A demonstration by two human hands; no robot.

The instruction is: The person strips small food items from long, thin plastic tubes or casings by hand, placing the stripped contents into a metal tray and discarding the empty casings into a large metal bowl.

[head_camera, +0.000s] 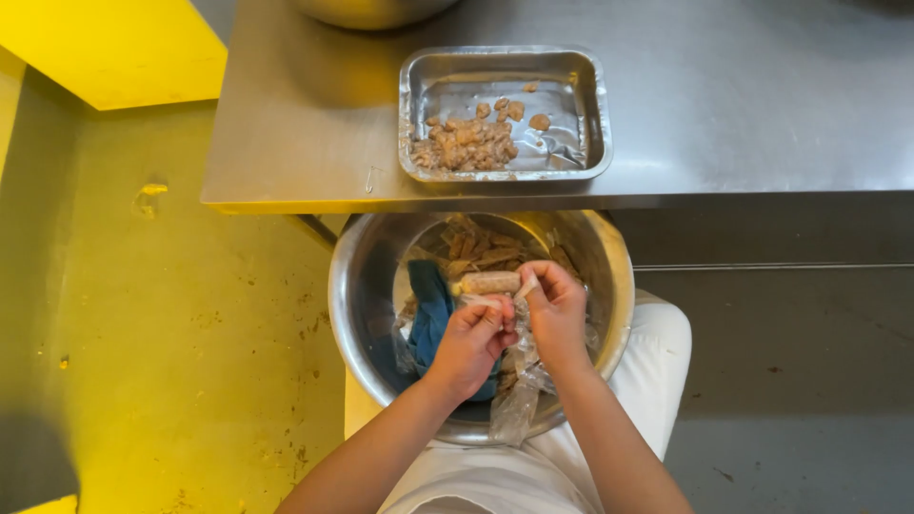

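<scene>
While both hands pinch one sausage [488,282] over the bowl [354,314], left hand [473,340] and right hand [555,309] gripping its casing, the tray [586,105] at the surface's near edge holds only a small heap of peeled bits; plenty of sausages are left in the bowl.

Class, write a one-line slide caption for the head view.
Both hands peel a sausage over a steel bowl below a tray.

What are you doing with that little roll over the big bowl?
A seated person holds a small tan roll over a large metal bowl resting on their lap. The left hand and right hand pinch a thin clear wrapper at the roll's end. More tan pieces and a blue cloth lie in the bowl. On the steel table above sits a shallow metal tray with brown crumbly bits.
</scene>
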